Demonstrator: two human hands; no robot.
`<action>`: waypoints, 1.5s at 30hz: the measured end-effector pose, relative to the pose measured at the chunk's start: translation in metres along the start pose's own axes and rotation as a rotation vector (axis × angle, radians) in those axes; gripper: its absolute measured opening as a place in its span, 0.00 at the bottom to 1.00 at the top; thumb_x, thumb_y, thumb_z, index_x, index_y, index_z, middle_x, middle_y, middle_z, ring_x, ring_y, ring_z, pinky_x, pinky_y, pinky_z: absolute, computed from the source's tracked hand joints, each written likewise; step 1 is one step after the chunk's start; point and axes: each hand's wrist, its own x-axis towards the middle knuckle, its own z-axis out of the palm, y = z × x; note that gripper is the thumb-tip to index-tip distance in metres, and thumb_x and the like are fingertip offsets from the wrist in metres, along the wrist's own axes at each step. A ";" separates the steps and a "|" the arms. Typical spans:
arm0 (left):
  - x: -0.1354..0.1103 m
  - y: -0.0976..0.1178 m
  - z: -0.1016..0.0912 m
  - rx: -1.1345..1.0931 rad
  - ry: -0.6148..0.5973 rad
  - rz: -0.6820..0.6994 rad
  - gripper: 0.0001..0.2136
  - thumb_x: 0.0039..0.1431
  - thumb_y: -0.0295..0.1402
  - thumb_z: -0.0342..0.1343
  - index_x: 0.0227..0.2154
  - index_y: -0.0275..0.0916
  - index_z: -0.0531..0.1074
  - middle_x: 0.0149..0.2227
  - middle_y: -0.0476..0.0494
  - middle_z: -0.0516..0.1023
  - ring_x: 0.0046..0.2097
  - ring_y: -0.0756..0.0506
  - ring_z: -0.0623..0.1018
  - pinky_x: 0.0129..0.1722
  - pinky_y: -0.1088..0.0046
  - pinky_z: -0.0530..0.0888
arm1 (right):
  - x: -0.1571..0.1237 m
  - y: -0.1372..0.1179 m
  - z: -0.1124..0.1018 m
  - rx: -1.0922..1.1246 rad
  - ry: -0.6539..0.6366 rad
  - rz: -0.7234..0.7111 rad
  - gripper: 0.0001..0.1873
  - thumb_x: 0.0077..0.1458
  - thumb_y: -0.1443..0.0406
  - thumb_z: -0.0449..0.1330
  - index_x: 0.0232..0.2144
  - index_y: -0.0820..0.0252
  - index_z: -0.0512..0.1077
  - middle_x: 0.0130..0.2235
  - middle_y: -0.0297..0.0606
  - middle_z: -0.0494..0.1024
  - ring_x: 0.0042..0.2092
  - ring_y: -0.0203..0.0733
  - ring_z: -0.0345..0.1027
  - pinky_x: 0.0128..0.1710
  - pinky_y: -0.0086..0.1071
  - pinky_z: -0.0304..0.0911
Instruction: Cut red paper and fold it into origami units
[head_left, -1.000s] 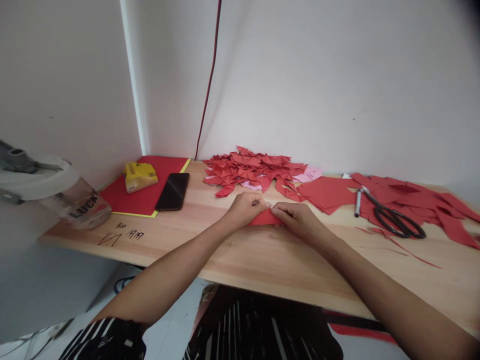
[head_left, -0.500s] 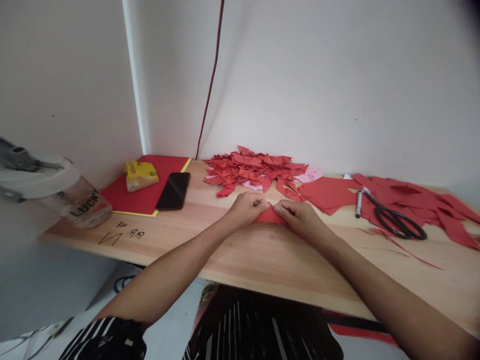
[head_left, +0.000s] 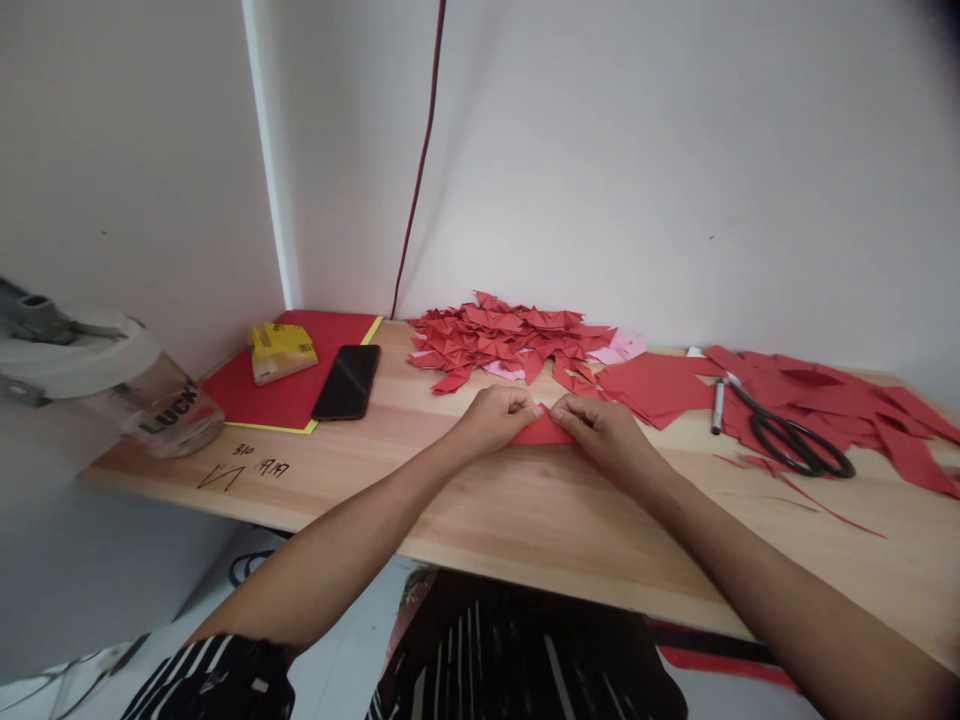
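A small piece of red paper is pinched between my two hands, just above the middle of the wooden table. My left hand grips its left side, thumb and fingers closed. On the right side my right hand pinches it the same way, the thumb close to the left thumb. Fingers cover much of the paper, so its folds are hard to make out. Behind the hands lies a heap of folded red paper pieces with some pink ones among them. Flat red sheets lie to the right.
Black-handled scissors and a marker lie by red paper scraps on the right. To the left are a phone, a yellow packet on a red sheet, and a clear jug. A wall stands behind the table.
My right hand has shifted very slightly right along the red paper, leaving a bit more of it showing between the thumbs. Everything else looks the same.
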 end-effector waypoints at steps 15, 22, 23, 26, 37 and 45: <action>-0.001 0.000 -0.001 0.042 -0.034 -0.022 0.14 0.57 0.38 0.52 0.20 0.37 0.65 0.19 0.53 0.62 0.24 0.52 0.62 0.26 0.76 0.57 | 0.000 0.002 -0.002 0.001 0.009 0.020 0.19 0.61 0.56 0.51 0.21 0.58 0.60 0.23 0.29 0.58 0.27 0.35 0.54 0.28 0.31 0.50; -0.002 -0.001 0.000 0.041 -0.061 -0.005 0.14 0.57 0.38 0.52 0.19 0.37 0.63 0.18 0.53 0.63 0.24 0.52 0.62 0.25 0.76 0.56 | 0.001 0.001 0.000 0.003 -0.006 0.006 0.19 0.62 0.55 0.50 0.22 0.58 0.61 0.24 0.30 0.60 0.28 0.36 0.55 0.28 0.31 0.51; -0.002 0.000 0.000 0.036 -0.063 -0.008 0.14 0.57 0.38 0.52 0.19 0.37 0.63 0.18 0.53 0.63 0.24 0.52 0.62 0.25 0.76 0.56 | 0.001 0.001 0.000 0.002 -0.006 0.004 0.19 0.62 0.55 0.50 0.22 0.58 0.61 0.24 0.30 0.60 0.28 0.36 0.55 0.28 0.31 0.51; -0.003 0.001 0.000 0.023 -0.073 -0.021 0.13 0.57 0.39 0.52 0.21 0.36 0.66 0.18 0.53 0.63 0.24 0.52 0.62 0.25 0.76 0.57 | 0.001 0.000 0.000 -0.003 -0.007 -0.002 0.19 0.62 0.55 0.51 0.22 0.58 0.61 0.23 0.30 0.60 0.28 0.36 0.55 0.29 0.31 0.52; -0.001 -0.002 0.001 -0.016 -0.079 -0.012 0.12 0.56 0.39 0.52 0.25 0.35 0.71 0.21 0.53 0.63 0.25 0.52 0.62 0.26 0.76 0.57 | 0.000 -0.001 0.001 -0.023 -0.006 -0.015 0.20 0.62 0.54 0.50 0.22 0.58 0.64 0.23 0.31 0.62 0.27 0.36 0.56 0.27 0.31 0.53; -0.003 0.003 -0.001 0.020 -0.077 -0.016 0.13 0.56 0.38 0.52 0.21 0.35 0.67 0.20 0.54 0.60 0.25 0.52 0.60 0.26 0.76 0.56 | 0.001 -0.001 0.001 -0.029 0.000 -0.015 0.20 0.61 0.55 0.50 0.22 0.59 0.64 0.23 0.31 0.64 0.27 0.36 0.57 0.28 0.31 0.53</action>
